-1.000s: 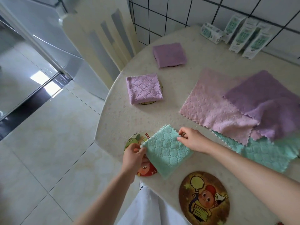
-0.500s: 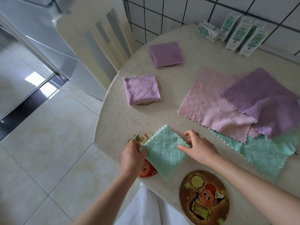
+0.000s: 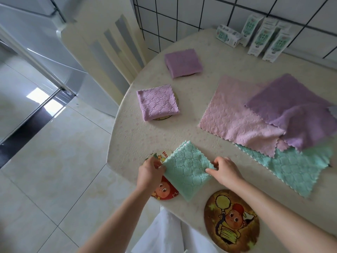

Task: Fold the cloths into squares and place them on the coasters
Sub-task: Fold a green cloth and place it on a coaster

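Cloth: green cloth (image 3: 187, 170) folded square, lying half over near-left coaster (image 3: 164, 190).
Change: my right hand (image 3: 226, 170) went from pressing flat to pinching right corner; left hand (image 3: 149, 172) pinches left corner.
Meaning: fold looks done; I'd slide it left to centre.
Edge: coaster sits at worktop (image 3: 145, 136) rim, no overshoot.
Room: second coaster (image 3: 231, 220) near right; pile (image 3: 255, 121) well apart.

This is a home dining corner, probably beside a kitchen: a cream desk (image 3: 191, 92) stands against a white tiled wall (image 3: 182, 19) with dark grout. A slatted chair (image 3: 85, 33) stands at it on glossy floor tiles (image 3: 54, 170), and cartoon coasters (image 3: 231, 220) lie on top.
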The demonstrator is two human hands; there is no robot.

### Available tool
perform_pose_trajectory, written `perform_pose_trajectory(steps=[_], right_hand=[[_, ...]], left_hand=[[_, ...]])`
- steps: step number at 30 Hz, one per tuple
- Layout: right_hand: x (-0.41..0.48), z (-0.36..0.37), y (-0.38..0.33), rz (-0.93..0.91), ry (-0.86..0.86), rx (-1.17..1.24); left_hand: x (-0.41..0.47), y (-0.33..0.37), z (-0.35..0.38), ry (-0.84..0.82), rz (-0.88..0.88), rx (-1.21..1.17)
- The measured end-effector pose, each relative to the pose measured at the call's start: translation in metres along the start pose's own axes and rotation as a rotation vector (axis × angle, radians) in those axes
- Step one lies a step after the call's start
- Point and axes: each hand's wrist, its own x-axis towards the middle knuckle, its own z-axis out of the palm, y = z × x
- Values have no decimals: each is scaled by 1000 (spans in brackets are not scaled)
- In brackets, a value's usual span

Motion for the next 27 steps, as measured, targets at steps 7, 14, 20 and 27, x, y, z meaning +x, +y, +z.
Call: perform_pose_trajectory(steps=[7, 14, 20, 27], right_hand=[[-19, -8, -13, 24, -150, 441], [-39, 36, -44, 137, -217, 818], [-50, 50, -58, 147, -42, 392], [-53, 47, -62, 149, 23, 235]], left_hand=[[2, 5, -27, -97, -171, -640], [17, -20, -57, 3, -102, -541], [29, -41, -58, 49, -2, -304], [39, -35, -59, 70, 256, 152]])
